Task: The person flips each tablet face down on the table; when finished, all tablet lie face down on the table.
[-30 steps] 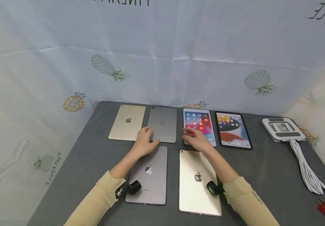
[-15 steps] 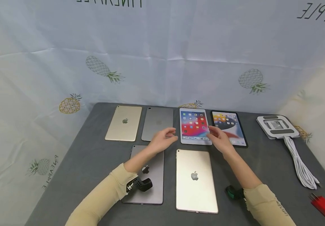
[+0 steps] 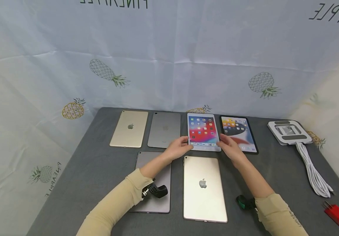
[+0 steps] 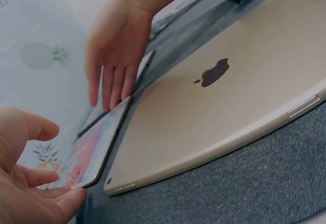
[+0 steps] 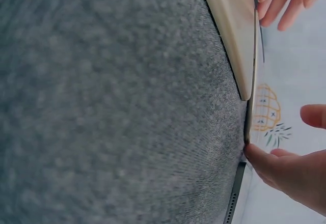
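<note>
A white tablet (image 3: 202,149) with its home screen lit lies face up at the back of the grey table, between my two hands. My left hand (image 3: 177,149) is at its lower left corner; in the left wrist view a fingertip meets that corner. At the lower right edge is my right hand (image 3: 231,150); in the right wrist view a fingertip touches the tablet's edge while the thumb stands off. Its fingers look straight in the left wrist view. Close behind that hand lies a black-framed tablet (image 3: 238,129), screen lit. A gold tablet (image 3: 203,203) lies face down in front.
Further left are a face-down gold tablet (image 3: 129,128) and a grey tablet (image 3: 164,126). Below my left forearm lies a darker grey tablet (image 3: 162,175). At right are a white device (image 3: 293,138) with a bundled white cable (image 3: 313,170) and a red plug (image 3: 338,216).
Both hands have shifted right: the left from the grey tablets, the right across the white tablet to its right edge. Over the last half second the left hand reached the white tablet's corner.
</note>
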Tool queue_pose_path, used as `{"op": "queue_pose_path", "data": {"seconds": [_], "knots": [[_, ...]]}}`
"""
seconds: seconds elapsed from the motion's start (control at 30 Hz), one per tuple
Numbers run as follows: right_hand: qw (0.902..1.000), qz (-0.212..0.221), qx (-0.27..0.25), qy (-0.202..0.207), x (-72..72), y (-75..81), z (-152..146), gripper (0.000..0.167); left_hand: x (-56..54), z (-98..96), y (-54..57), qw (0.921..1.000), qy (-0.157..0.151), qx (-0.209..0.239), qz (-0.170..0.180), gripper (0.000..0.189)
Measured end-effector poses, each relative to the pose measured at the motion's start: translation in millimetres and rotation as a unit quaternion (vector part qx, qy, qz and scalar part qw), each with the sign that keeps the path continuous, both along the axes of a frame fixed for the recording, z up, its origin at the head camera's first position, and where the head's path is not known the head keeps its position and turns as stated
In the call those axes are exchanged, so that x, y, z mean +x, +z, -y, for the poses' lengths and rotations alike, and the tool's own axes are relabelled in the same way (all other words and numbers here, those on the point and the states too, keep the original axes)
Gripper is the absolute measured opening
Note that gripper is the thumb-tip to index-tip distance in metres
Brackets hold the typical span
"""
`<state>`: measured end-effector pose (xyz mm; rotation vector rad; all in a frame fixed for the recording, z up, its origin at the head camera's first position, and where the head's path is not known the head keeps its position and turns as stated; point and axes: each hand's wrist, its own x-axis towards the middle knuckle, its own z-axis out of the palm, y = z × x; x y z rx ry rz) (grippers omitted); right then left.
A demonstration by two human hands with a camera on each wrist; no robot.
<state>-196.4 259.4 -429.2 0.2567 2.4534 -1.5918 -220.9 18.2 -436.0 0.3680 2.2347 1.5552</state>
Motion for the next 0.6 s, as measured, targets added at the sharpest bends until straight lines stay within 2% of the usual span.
{"op": "queue_pose_path", "data": {"seconds": [0.17,0.37,0.6], "knots": [[0.9994,0.016,-0.032,0.003,-1.6,1.2,0.1,0.064,-0.7,-1.9,-2.8,0.9997,-0.005,0.014,0.020,0.058],[0.9902,0.034,-0.129,-0.041,-3.8,2.2,2.6,0.061,0.6,-0.1,-5.0,0.9995,-0.012,0.017,0.025,0.055],[0.9815,0.040,-0.174,-0.070,-4.3,3.3,3.8,0.060,0.2,0.8,-5.6,0.9999,-0.007,0.004,0.012,0.054]]}}
